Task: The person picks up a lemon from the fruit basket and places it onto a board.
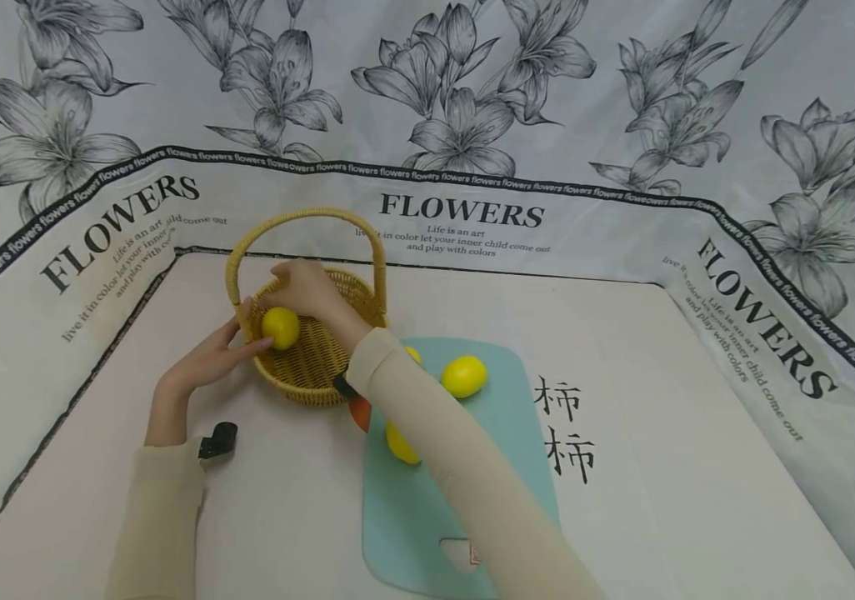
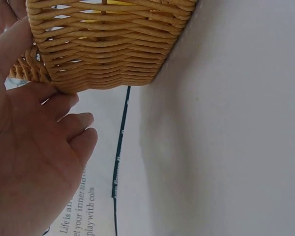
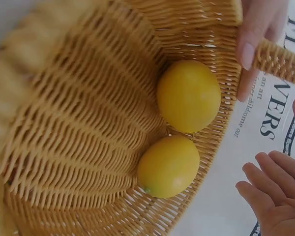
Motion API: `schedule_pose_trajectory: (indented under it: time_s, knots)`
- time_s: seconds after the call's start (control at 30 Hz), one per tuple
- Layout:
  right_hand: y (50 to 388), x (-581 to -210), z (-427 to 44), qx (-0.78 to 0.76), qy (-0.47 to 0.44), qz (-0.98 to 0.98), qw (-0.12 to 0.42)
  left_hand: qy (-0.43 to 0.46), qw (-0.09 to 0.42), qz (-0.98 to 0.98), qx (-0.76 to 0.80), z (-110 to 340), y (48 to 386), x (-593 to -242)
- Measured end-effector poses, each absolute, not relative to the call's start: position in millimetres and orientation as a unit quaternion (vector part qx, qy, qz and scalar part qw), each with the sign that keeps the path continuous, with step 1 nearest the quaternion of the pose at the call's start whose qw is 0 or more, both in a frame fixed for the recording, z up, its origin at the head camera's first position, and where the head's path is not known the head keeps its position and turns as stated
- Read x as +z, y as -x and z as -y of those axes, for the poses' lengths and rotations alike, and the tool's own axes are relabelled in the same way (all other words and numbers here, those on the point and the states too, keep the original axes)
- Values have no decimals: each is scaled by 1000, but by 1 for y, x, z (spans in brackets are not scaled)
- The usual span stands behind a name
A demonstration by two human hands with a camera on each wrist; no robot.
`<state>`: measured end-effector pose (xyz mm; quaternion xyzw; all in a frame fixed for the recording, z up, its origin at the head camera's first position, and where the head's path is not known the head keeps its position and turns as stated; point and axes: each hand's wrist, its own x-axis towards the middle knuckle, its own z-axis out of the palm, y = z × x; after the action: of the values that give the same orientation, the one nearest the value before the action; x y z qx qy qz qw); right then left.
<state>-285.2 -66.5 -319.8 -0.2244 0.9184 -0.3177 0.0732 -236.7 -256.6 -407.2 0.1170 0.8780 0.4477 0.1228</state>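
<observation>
My left hand (image 1: 210, 358) holds the rim of a yellow wicker basket (image 1: 307, 387) at its left side. In the left wrist view its thumb lies against the woven wall (image 2: 108, 49), and the other fingers curl beneath. My right hand (image 1: 303, 292) reaches over the far left part of the basket; the right wrist view shows its fingers (image 3: 275, 182) loosely spread, holding nothing. Inside the basket, two lemons lie side by side against the wall, an upper lemon (image 3: 189, 96) and a lower lemon (image 3: 168, 166). Only one lemon (image 1: 281, 327) shows there in the head view.
Right of the basket lies a light-blue cutting board (image 1: 510, 433) bearing a lemon (image 1: 464, 377), another lemon (image 1: 402, 445) and a third yellow piece (image 1: 413, 354), partly covered by my right arm. An orange-red object (image 1: 360, 414), mostly hidden, lies between basket and board. The basket's tall handle (image 1: 307, 214) arches up.
</observation>
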Motion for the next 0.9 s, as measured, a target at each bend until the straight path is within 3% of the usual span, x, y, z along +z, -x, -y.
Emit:
schedule_pose_trajectory:
  time_s: [0.23, 0.9]
  knots:
    - [296, -327, 78, -293, 221, -923, 114, -117, 123, -875, 453, 260, 236, -406]
    - [323, -346, 66, -266, 323, -881, 220, -131, 114, -872, 458, 260, 238, -410]
